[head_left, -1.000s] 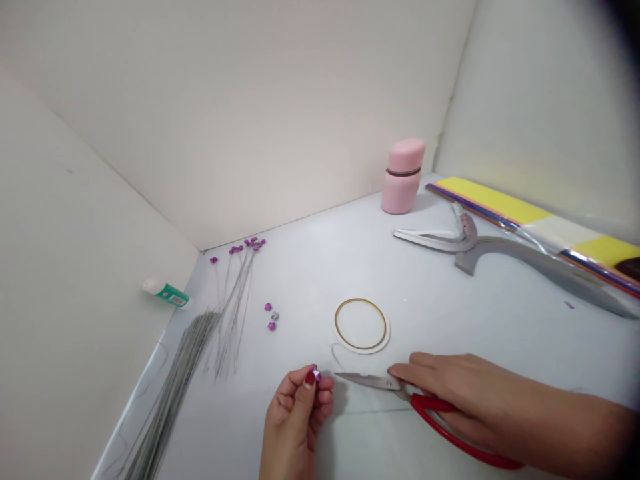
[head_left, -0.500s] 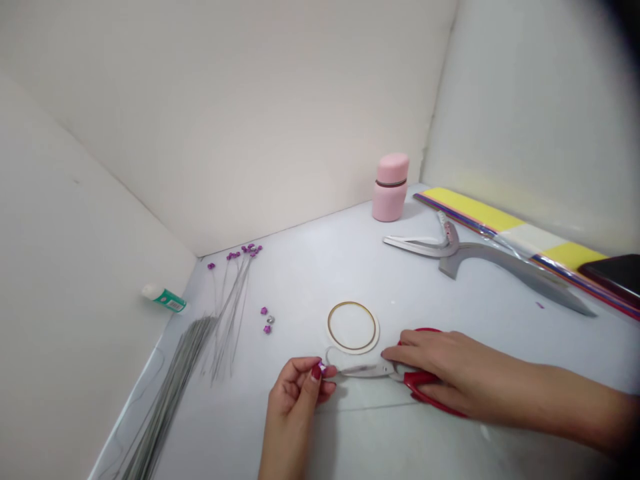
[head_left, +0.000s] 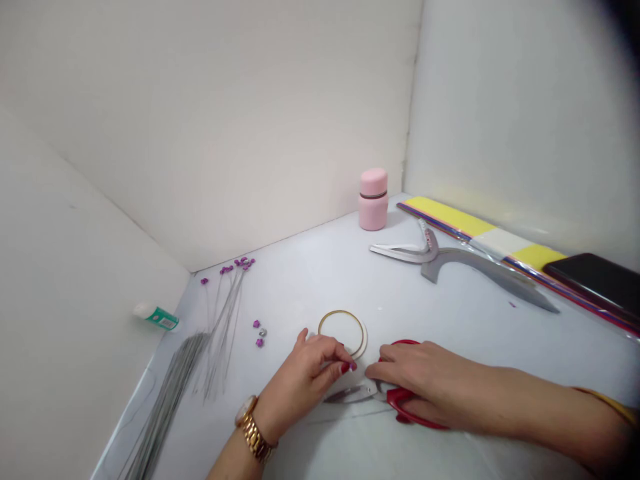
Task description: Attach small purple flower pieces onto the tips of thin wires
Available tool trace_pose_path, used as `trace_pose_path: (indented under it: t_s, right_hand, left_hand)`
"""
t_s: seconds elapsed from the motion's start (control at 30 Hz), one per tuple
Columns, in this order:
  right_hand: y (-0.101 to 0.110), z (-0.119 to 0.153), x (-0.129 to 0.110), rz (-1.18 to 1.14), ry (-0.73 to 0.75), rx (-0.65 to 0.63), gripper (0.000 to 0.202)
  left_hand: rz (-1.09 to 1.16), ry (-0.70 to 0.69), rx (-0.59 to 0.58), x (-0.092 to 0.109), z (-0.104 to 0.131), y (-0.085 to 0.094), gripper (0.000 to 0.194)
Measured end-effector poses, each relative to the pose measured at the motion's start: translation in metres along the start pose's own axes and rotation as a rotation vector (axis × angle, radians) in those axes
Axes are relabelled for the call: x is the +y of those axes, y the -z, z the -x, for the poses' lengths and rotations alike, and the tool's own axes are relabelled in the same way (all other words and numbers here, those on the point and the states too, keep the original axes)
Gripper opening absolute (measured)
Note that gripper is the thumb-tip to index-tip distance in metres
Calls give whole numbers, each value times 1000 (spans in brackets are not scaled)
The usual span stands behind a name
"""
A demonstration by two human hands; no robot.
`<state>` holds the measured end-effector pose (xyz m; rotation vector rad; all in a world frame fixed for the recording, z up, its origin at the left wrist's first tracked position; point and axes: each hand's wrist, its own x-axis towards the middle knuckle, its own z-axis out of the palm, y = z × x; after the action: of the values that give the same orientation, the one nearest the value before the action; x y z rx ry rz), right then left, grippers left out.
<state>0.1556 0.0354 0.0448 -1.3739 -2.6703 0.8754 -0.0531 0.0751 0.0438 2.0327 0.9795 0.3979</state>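
My left hand (head_left: 310,370) pinches a small purple piece (head_left: 353,366) between thumb and forefinger; most of it is hidden by the fingertips. It hangs just above the blades of the red-handled scissors (head_left: 350,393), covering part of a ring of tape (head_left: 365,339). My right hand (head_left: 417,377) grips the scissors by the handles, and they lie low over the table with the blades pointing left. A thin wire (head_left: 340,419) lies in front of the blades. To the left sit two small purple stars (head_left: 259,343) with a silver one (head_left: 263,332) between them.
Wires topped with purple stars (head_left: 243,265) lie at the back left, beside a thick bundle of bare wires (head_left: 170,393) and a green-and-white tube (head_left: 163,318). A pink flask (head_left: 373,200), grey cutters (head_left: 480,263), wrapped coloured sheets (head_left: 450,217) and a dark phone (head_left: 595,283) are farther back and right.
My left hand has moved right and up from the scissor tips to above the blades, its wrist turned over, still pinching the purple piece. My right hand stays on the scissors. The view has shifted slightly.
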Motion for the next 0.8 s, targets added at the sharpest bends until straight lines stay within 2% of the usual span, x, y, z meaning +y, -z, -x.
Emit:
trace_pose_path:
  t_s: [0.07, 0.13, 0.47, 0.63, 0.8]
  right_hand:
    - [-2, 0, 2, -6, 13, 11, 28]
    - [-3, 1, 4, -4, 20, 15, 27]
    - [-15, 2, 10, 33, 37, 65, 19]
    - [-23, 7, 9, 67, 31, 81, 19]
    - [-25, 11, 7, 15, 42, 69, 21]
  left_hand:
    - [-96, -44, -70, 0, -3, 3, 24]
    - [-162, -76, -65, -3, -5, 1, 27]
    - [-172, -65, 226, -24, -26, -23, 25]
    - [-139, -91, 279, -33, -31, -23, 21]
    - [-142, -58, 344, -44, -35, -23, 22]
